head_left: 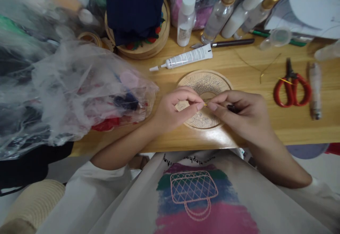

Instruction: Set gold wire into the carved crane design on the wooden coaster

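Now, above the patterned wooden disc [209, 79], the left hand [172, 109] pinched a tiny yellow strip [205, 104] tight; the right hand [244, 114], curled round a dark object [232, 108], had fingertips at the strip's other end, their hold unclear.

I'm at a craft workbench [292, 131]: patterned disc [202, 80] mid-frame, white tube [190, 57] and bottles [219, 18] upper centre, red-handled cutters [291, 74] at right.

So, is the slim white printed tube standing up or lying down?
Lying down: the slim white printed tube stretches sideways along the yellowish wooden table, its narrow tip pointing left.
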A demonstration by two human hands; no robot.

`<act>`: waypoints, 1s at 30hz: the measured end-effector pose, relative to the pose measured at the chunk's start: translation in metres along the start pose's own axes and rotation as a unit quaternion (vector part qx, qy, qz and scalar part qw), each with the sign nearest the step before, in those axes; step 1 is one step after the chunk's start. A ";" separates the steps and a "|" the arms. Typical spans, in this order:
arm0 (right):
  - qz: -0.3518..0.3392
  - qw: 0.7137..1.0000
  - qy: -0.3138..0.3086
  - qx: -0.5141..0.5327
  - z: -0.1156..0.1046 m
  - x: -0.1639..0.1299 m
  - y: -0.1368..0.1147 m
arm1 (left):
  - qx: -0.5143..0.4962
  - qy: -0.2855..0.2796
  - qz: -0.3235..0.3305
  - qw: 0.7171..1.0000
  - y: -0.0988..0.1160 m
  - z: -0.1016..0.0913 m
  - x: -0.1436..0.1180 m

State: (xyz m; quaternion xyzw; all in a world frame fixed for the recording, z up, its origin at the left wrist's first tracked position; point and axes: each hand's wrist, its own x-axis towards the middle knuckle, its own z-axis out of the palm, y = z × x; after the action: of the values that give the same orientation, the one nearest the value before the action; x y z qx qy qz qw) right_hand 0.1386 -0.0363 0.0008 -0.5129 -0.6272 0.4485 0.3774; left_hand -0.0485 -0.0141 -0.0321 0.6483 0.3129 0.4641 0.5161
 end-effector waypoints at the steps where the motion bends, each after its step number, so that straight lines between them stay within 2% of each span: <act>1: 0.004 1.000 0.000 0.007 0.000 0.000 0.000 | 0.003 0.001 0.001 1.000 0.000 0.000 0.000; 7: 0.069 0.995 0.026 0.066 0.003 0.000 -0.002 | 0.018 0.013 -0.007 1.000 0.002 0.000 0.000; 11: 0.059 0.996 0.033 0.050 0.003 -0.001 -0.002 | 0.013 0.021 -0.008 1.000 0.002 0.000 0.000; 14: 0.013 0.999 0.048 -0.011 0.003 -0.003 -0.002 | 0.005 0.023 -0.022 0.999 0.002 0.001 -0.001; 16: -0.047 0.995 0.050 -0.068 0.002 -0.004 -0.002 | -0.003 0.023 -0.030 0.999 0.002 0.001 0.000; 19: -0.167 0.972 0.019 -0.163 -0.001 -0.005 0.000 | -0.022 0.014 -0.032 0.999 0.003 0.000 0.001; 21: -0.221 0.953 0.008 -0.207 -0.004 -0.004 0.001 | -0.033 0.005 -0.036 0.999 0.004 -0.001 0.002; 30: -0.276 0.932 0.005 -0.236 -0.008 -0.003 0.004 | -0.033 -0.009 -0.052 0.998 0.005 -0.002 0.003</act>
State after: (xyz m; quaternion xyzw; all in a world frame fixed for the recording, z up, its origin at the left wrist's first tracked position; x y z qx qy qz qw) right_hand 0.1483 -0.0378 -0.0008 -0.3959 -0.8300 0.1630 0.3574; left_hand -0.0500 -0.0123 -0.0264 0.6180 0.3261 0.4405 0.5637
